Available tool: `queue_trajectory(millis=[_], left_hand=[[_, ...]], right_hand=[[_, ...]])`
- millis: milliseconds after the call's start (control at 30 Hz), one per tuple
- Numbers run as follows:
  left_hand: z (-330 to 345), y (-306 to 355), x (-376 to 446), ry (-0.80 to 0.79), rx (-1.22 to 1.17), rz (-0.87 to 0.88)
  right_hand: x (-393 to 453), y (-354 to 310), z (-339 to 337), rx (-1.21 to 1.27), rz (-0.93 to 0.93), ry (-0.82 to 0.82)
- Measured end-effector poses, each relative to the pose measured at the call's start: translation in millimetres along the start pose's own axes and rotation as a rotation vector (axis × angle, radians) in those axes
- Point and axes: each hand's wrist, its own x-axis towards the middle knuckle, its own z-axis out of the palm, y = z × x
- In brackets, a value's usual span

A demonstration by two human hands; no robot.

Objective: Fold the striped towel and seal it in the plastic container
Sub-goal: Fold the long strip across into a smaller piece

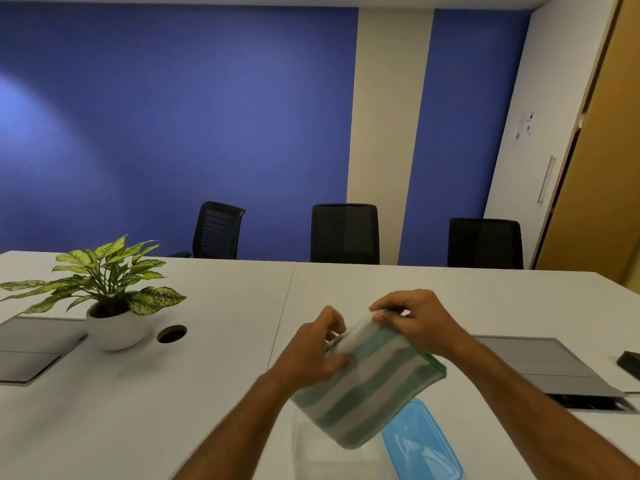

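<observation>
Both my hands hold a green, grey and white striped towel [367, 382] in the air above the table, folded into a small thick rectangle. My left hand [313, 351] grips its left upper edge. My right hand [414, 318] pinches the top corner. Directly below the towel stands a clear plastic container [322, 452], partly hidden by the cloth. Its blue lid [420, 441] lies on the table just to the right of it.
A potted plant [104, 292] in a white bowl stands at the left, beside a round cable hole [172, 333]. Grey flaps [540, 362] are set into the white table [138, 410] on both sides. A dark object [630, 363] lies at the right edge. Black chairs [344, 233] line the far side.
</observation>
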Motion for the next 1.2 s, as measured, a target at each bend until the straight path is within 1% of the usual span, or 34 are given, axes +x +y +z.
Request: queue_trajectory(millis=[133,267,367,533,733,800,867,933,1000,1100,1200], left_hand=[[-13,-25,-9,0.034,0.072,0.044],[-26,-39,-11,0.032,0.172,0.034],[-37,-46,-11,0.06,0.26,0.029],[-57,-43,-8,0.172,0.239,0.065],[-76,-31,-1,0.243,0.205,0.151],[-77,-26,0,0.249,0.137,0.187],[-75,-21,1,0.257,0.03,0.173],[-71,-16,2,0.28,-0.107,0.096],[-66,-11,4,0.3,-0.312,-0.003],[-60,-10,5,0.352,-0.551,-0.103],[-57,-11,9,0.397,-0.639,-0.091]], right_hand=[[0,2,-18,0.095,0.01,0.106],[-3,7,-30,0.18,0.033,0.199],[-5,11,-38,0.246,0.062,0.251],[-12,19,-47,0.269,0.08,0.248],[-16,37,-51,0.365,0.135,0.253],[-18,42,-51,0.424,0.154,0.222],[-19,43,-50,0.493,0.147,0.206],[-19,42,-48,0.553,0.152,0.191],[-20,40,-46,0.594,0.19,0.173],[-21,39,-44,0.594,0.248,0.129],[-23,42,-40,0.526,0.28,0.132]])
